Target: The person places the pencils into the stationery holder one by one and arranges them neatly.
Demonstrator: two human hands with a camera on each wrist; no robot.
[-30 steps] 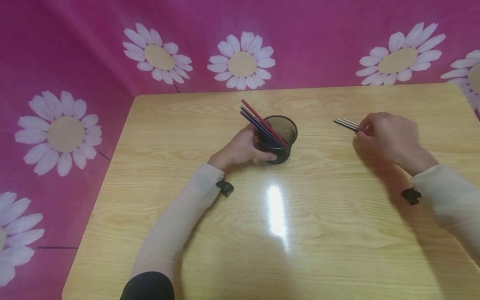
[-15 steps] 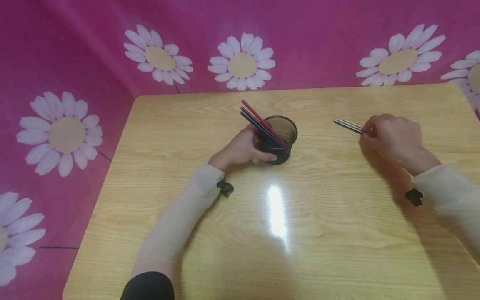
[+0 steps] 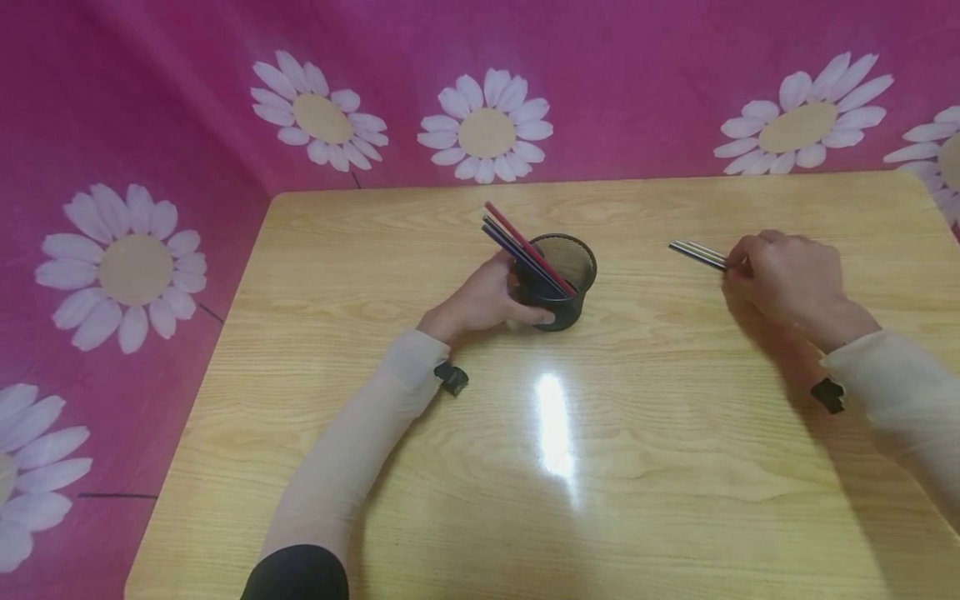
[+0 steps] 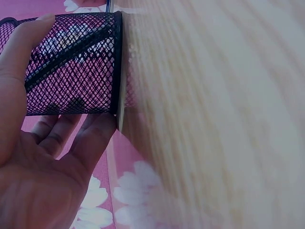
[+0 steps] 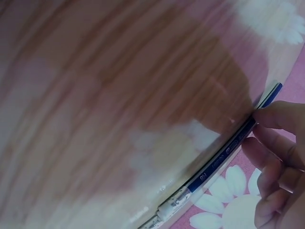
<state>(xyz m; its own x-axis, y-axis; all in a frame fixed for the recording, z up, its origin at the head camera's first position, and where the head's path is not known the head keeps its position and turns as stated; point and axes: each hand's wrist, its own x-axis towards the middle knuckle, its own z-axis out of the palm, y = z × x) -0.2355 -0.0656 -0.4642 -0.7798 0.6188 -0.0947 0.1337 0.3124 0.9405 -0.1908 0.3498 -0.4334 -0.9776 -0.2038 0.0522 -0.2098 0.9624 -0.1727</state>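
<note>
1. A magenta cloth printed with white daisies is hanging beyond the black, round, wire-mesh cup.
2. A pale, glossy, wood-grained table is spreading out beneath the cup.
3. The person's right hand, well to the right of the cup, is pinching a small bundle of slim dark and pale pencils between thumb and fingers.
4. The left hand, at the cup's left side, is curling thumb and fingers around the mesh wall.
5. The cup itself is standing upright and holding several pencils, with room showing at its right side.
6. Inside the cup, one red pencil and a few dark blue pencils are leaning left over the rim.
7. The bundle is pointing toward the cup; its count is unclear, as is whether it is touching the table. The step in hand seems to be gripping it, and the next move is probably calling for a firm pinch and a steady cup.
</note>
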